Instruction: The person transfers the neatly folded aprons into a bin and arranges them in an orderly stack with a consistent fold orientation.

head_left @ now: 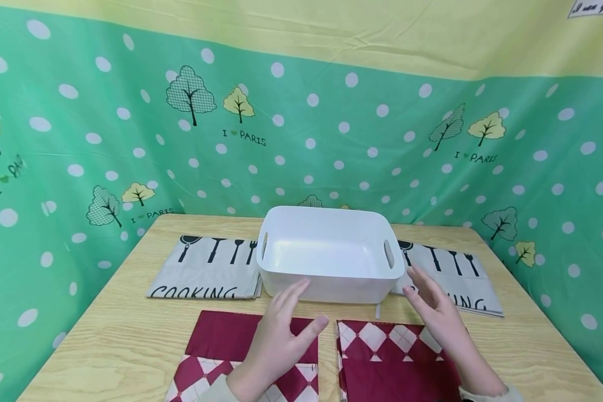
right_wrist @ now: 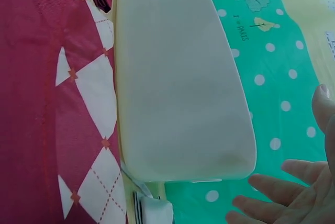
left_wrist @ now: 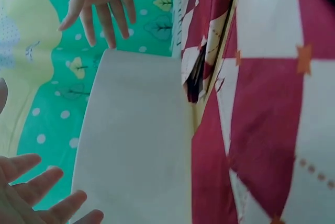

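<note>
Fingers of the left hand (head_left: 276,335) and right hand (head_left: 439,315) are hovering spread and empty beside the white basket (head_left: 330,254), which is sitting unfilled mid-desk (head_left: 125,340), folded cloths (head_left: 397,357) untouched.

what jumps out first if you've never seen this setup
The white plastic basket stands empty mid-table, both open hands hovering just in front: left hand, right hand, neither touching it. Nearest the person lie two dark red diamond-patterned cloths; grey "COOKING" cloths flank the basket. A green polka-dot backdrop surrounds the wooden table.
</note>
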`<state>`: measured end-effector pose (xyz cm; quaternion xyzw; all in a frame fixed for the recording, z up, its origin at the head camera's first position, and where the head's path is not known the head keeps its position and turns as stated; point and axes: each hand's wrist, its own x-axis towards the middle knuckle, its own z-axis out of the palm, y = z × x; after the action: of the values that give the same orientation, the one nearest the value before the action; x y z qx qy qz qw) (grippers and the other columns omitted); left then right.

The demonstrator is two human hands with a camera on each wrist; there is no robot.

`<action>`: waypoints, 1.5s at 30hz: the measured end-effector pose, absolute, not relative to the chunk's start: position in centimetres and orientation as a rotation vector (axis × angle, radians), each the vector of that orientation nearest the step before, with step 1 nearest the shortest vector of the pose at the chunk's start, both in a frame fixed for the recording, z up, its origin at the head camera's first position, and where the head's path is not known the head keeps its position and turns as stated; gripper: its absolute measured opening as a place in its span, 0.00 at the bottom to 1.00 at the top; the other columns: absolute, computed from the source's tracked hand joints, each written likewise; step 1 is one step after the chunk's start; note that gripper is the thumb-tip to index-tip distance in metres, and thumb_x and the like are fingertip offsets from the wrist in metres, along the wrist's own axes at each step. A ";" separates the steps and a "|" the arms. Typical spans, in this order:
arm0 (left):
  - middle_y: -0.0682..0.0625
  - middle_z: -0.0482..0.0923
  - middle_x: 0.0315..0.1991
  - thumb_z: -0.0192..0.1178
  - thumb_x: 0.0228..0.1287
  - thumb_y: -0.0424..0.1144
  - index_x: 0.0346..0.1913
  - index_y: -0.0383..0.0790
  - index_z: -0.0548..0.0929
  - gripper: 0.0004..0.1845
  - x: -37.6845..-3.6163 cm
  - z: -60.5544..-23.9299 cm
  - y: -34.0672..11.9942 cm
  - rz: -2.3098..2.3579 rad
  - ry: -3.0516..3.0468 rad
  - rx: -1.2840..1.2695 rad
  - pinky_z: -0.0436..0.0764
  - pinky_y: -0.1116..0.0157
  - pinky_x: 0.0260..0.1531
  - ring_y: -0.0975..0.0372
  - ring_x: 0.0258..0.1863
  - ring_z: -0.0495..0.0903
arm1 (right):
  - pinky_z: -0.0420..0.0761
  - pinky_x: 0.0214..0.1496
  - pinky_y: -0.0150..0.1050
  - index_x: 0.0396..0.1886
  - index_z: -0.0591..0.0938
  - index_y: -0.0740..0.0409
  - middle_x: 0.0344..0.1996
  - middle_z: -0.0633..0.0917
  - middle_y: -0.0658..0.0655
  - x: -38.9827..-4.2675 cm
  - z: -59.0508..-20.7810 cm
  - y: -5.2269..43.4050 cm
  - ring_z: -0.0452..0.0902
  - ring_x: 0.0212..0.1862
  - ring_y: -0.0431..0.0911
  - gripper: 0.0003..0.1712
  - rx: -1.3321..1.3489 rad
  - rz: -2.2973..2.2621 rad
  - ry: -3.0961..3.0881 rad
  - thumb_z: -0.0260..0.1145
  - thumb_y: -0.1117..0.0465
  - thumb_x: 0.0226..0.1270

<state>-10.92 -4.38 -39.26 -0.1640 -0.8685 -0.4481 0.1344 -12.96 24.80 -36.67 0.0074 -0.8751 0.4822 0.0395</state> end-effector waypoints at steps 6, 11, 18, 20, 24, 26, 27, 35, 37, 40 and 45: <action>0.50 0.70 0.70 0.60 0.66 0.60 0.71 0.43 0.70 0.37 -10.6 -40.0 -3.9 -1.372 -2.545 -0.496 0.73 0.39 0.60 0.50 0.69 0.68 | 0.61 0.71 0.66 0.80 0.52 0.55 0.76 0.60 0.67 -12.7 -37.0 25.1 0.53 0.75 0.68 0.43 -0.009 1.483 -2.708 0.56 0.43 0.76; 0.45 0.69 0.70 0.59 0.66 0.60 0.71 0.41 0.69 0.37 -10.4 -40.2 -3.6 -1.419 -2.595 -0.513 0.72 0.38 0.61 0.47 0.69 0.68 | 0.63 0.71 0.64 0.80 0.52 0.54 0.75 0.60 0.67 -12.4 -37.2 25.3 0.54 0.75 0.67 0.44 -0.076 1.467 -2.752 0.56 0.41 0.74; 0.43 0.67 0.71 0.57 0.68 0.61 0.72 0.42 0.68 0.38 -10.5 -40.0 -3.4 -1.485 -2.660 -0.528 0.71 0.36 0.61 0.45 0.70 0.67 | 0.67 0.68 0.64 0.80 0.53 0.53 0.74 0.63 0.67 -12.0 -37.2 25.9 0.59 0.73 0.67 0.43 -0.123 1.428 -2.777 0.56 0.40 0.74; 0.43 0.67 0.71 0.56 0.67 0.63 0.72 0.43 0.67 0.38 -10.6 -40.0 -3.3 -1.487 -2.678 -0.523 0.72 0.37 0.60 0.45 0.69 0.68 | 0.69 0.67 0.65 0.79 0.54 0.53 0.73 0.64 0.67 -11.9 -37.2 26.2 0.61 0.72 0.68 0.43 -0.123 1.407 -2.783 0.56 0.41 0.75; 0.43 0.67 0.71 0.56 0.67 0.65 0.73 0.44 0.67 0.40 -10.8 -40.0 -3.2 -1.508 -2.703 -0.524 0.75 0.39 0.59 0.46 0.67 0.70 | 0.71 0.65 0.64 0.79 0.54 0.55 0.72 0.66 0.69 -11.7 -37.4 26.6 0.64 0.70 0.68 0.43 -0.143 1.350 -2.817 0.56 0.41 0.75; 0.42 0.67 0.71 0.56 0.66 0.64 0.73 0.42 0.66 0.40 -10.7 -40.0 -3.2 -1.553 -2.706 -0.531 0.78 0.44 0.56 0.47 0.64 0.72 | 0.72 0.65 0.63 0.79 0.54 0.56 0.72 0.66 0.69 -11.6 -37.5 26.8 0.64 0.70 0.68 0.43 -0.157 1.326 -2.838 0.56 0.41 0.74; 0.42 0.67 0.71 0.57 0.66 0.64 0.73 0.42 0.66 0.40 -10.7 -40.0 -3.2 -1.575 -2.709 -0.534 0.79 0.45 0.55 0.47 0.63 0.73 | 0.72 0.65 0.63 0.79 0.55 0.57 0.72 0.67 0.70 -11.5 -37.6 26.9 0.65 0.69 0.68 0.43 -0.161 1.314 -2.844 0.57 0.41 0.74; 0.42 0.69 0.68 0.59 0.67 0.59 0.73 0.40 0.66 0.39 -10.7 -40.3 -2.8 -1.693 -2.728 -0.562 0.83 0.64 0.42 0.51 0.49 0.81 | 0.73 0.64 0.63 0.77 0.57 0.60 0.70 0.68 0.72 -10.8 -38.1 27.7 0.66 0.68 0.69 0.44 -0.159 1.278 -2.855 0.57 0.41 0.74; 0.42 0.69 0.68 0.58 0.67 0.60 0.73 0.40 0.65 0.39 -10.6 -40.4 -2.8 -1.697 -2.734 -0.569 0.83 0.65 0.40 0.52 0.47 0.82 | 0.73 0.65 0.63 0.78 0.56 0.60 0.70 0.68 0.71 -10.8 -38.2 27.9 0.64 0.69 0.69 0.45 -0.184 1.278 -2.872 0.57 0.39 0.73; 0.42 0.69 0.68 0.59 0.67 0.60 0.73 0.41 0.65 0.39 -10.6 -40.5 -2.7 -1.699 -2.748 -0.573 0.83 0.66 0.39 0.54 0.46 0.82 | 0.73 0.65 0.62 0.78 0.55 0.59 0.71 0.66 0.71 -10.8 -38.4 28.2 0.63 0.70 0.69 0.47 -0.230 1.276 -2.905 0.57 0.37 0.72; 0.39 0.69 0.68 0.60 0.66 0.59 0.74 0.41 0.65 0.40 -10.6 -40.7 -2.5 -1.720 -2.784 -0.576 0.82 0.67 0.37 0.57 0.43 0.82 | 0.72 0.66 0.62 0.78 0.56 0.62 0.71 0.66 0.72 -10.6 -39.0 28.8 0.63 0.70 0.68 0.46 -0.247 1.243 -2.925 0.57 0.38 0.72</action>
<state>-10.58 -2.52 -40.70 -0.1726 -0.8344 -0.5156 -0.0902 -10.58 28.77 -38.95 -0.0773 -0.9173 0.3899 -0.0231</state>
